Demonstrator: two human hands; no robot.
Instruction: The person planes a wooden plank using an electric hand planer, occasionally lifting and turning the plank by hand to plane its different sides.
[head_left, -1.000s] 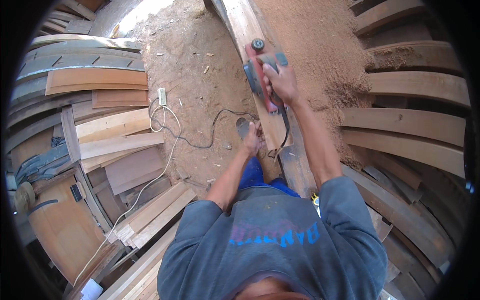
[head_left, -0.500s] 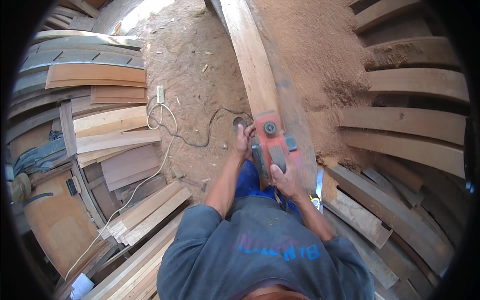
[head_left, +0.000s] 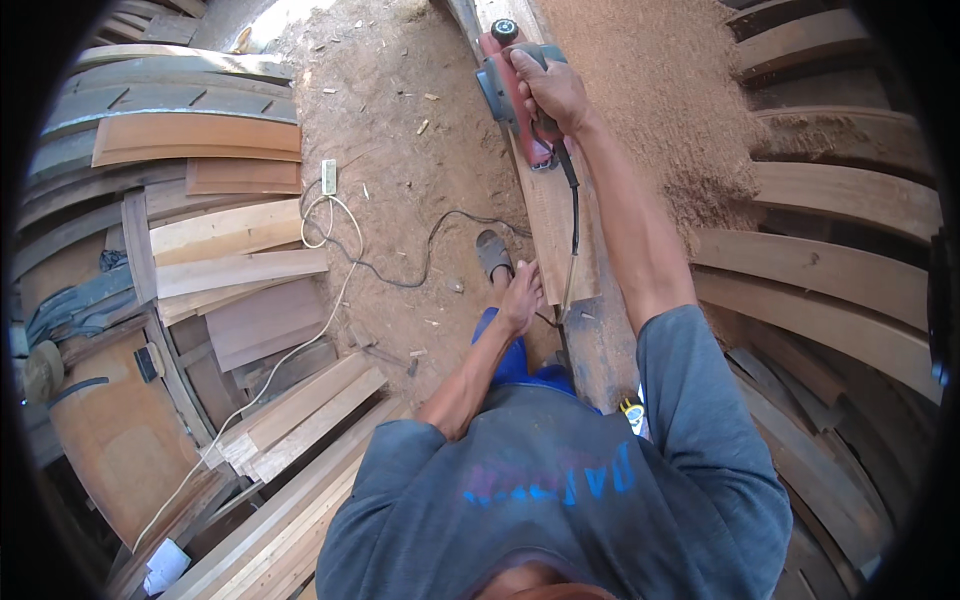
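My right hand [head_left: 553, 92] is wrapped around the handle of a red and grey electric planer [head_left: 528, 132], which has a round black knob at its front. The planer rests on a long wooden board [head_left: 562, 245], well away from my body. From its back end a black cord [head_left: 574, 215] runs down along the board. My left hand [head_left: 522, 298] is beside the board's left edge near its close end, fingers extended and seeming to touch the edge. Nothing shows in that hand.
Under the board is a sawdust-covered wooden beam [head_left: 597, 345]. A white extension socket [head_left: 329, 177] with cables lies on the dirt floor. Stacked planks [head_left: 240, 232] line the left, more planks [head_left: 830, 265] and a sawdust heap [head_left: 640, 100] the right. A yellow tape measure [head_left: 630, 405] sits by my hip.
The planer has moved far forward along the board with my right hand, its cord now stretched out behind. My left hand has come slightly down and right, to the board's edge.
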